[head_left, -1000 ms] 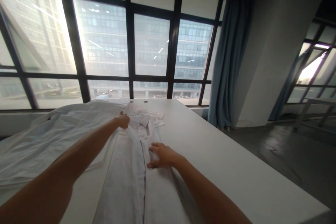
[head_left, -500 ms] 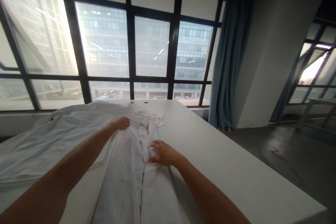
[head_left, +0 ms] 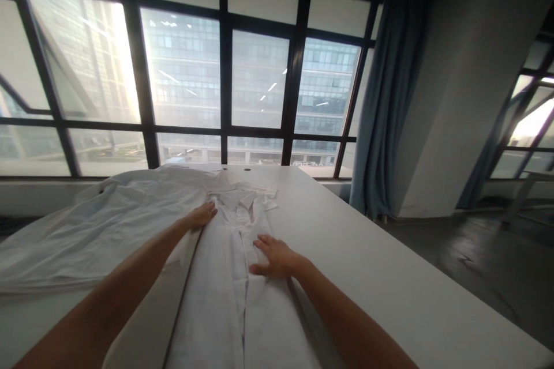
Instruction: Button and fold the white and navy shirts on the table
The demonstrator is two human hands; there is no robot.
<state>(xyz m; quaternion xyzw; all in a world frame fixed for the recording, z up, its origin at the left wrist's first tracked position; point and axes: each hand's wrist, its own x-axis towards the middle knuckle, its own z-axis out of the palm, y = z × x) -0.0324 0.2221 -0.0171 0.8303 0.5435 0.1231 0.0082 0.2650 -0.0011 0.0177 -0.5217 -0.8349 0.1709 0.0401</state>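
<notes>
A long white collared coat (head_left: 216, 288) lies lengthwise in front of me, its collar (head_left: 238, 202) at the far end and its front opening running down the middle. My left hand (head_left: 202, 215) rests on the coat's left edge below the collar, fingers stretched out. On the right front panel, my right hand (head_left: 274, 258) lies flat with thumb and fingers spread. Both sides of the coat are folded inward, so the sleeves are mostly hidden. Left of it spreads a wrinkled pile of white cloth (head_left: 130, 207).
Everything lies on a white table (head_left: 367, 271), whose right edge slants away towards the windows. Two dark round holes are near its far edge. Beyond are a blue curtain (head_left: 376, 115), a pale pillar (head_left: 450, 98) and a grey floor.
My left hand has moved slightly down the coat's edge and its fingers have straightened from a closed pinch. The right hand stays on the right panel, and the view has turned slightly left.
</notes>
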